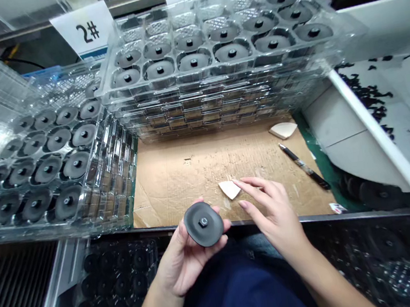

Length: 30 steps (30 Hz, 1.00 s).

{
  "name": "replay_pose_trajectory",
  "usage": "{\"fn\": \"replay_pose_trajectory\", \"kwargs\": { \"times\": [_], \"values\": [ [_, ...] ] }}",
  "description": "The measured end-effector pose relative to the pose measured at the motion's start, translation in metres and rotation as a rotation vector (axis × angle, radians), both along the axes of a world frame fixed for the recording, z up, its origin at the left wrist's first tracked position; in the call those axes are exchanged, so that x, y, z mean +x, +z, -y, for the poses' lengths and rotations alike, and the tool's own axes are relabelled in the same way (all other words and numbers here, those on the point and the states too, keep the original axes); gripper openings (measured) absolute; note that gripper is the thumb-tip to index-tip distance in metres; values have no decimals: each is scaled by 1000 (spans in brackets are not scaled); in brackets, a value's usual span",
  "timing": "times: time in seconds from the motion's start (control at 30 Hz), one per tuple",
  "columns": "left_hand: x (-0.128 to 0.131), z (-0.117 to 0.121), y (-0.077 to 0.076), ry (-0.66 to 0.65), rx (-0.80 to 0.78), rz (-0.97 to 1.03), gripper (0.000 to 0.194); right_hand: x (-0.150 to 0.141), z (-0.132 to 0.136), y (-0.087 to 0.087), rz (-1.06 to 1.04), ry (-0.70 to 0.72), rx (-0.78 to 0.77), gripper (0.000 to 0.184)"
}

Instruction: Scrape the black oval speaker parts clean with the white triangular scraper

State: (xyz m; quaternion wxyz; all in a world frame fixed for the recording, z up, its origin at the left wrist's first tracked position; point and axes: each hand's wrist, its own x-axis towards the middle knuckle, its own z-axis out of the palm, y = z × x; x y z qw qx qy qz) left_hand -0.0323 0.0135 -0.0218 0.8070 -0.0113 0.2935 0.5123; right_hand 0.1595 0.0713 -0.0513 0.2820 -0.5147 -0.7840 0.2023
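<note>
My left hand (188,256) holds a dark grey rounded disc (200,232) with a small raised stud at its centre, face up, over the near edge of the cardboard. The fingers wrap round its rim from below. My right hand (272,207) is beside it, fingers apart, the index fingertip at the edge of a white three-cornered pad (229,189) that lies on the cardboard sheet (170,178). Whether the finger presses on the pad I cannot tell. Another such pad (283,130) and a black pen (304,165) lie further right.
Clear plastic trays (218,79) full of similar discs are stacked at the back, under a "2#" sign (85,31). More filled trays (91,183) stand on the left. A white bin (378,146) with small black pieces (367,97) is on the right. Below the bench edge sits another disc tray (112,286).
</note>
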Motion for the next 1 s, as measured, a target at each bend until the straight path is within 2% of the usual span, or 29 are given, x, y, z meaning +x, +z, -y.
{"fn": "replay_pose_trajectory", "kwargs": {
  "times": [0.1, 0.2, 0.4, 0.57, 0.7, 0.8, 0.93, 0.97, 1.0],
  "values": [
    [-4, 0, -4, 122, -43, -13, 40, -6, -6, -28, 113, 27, -5, 32],
    [-6, -1, -6, 194, -68, -52, 38, -14, -8, -45, 170, 55, -7, 31],
    [-1, -3, -5, 224, -43, -127, 41, -13, -31, -50, 146, 22, 21, 29],
    [5, -1, -1, 174, 11, -161, 43, -6, -48, -57, 41, -39, 12, 25],
    [7, 2, 5, 129, 22, -233, 53, -1, -51, -59, -33, -19, -9, 24],
    [9, 2, 9, 105, 23, -287, 58, 2, -47, -35, -110, -22, -17, 23],
    [15, 0, 12, 60, 6, -317, 57, -6, -22, 32, -242, -25, 49, 22],
    [18, 0, 12, 38, -10, -308, 56, -10, -15, 49, -288, 63, 108, 20],
    [21, 0, 13, 16, -28, -298, 54, -15, -10, 63, -340, 234, 186, 23]
  ]
}}
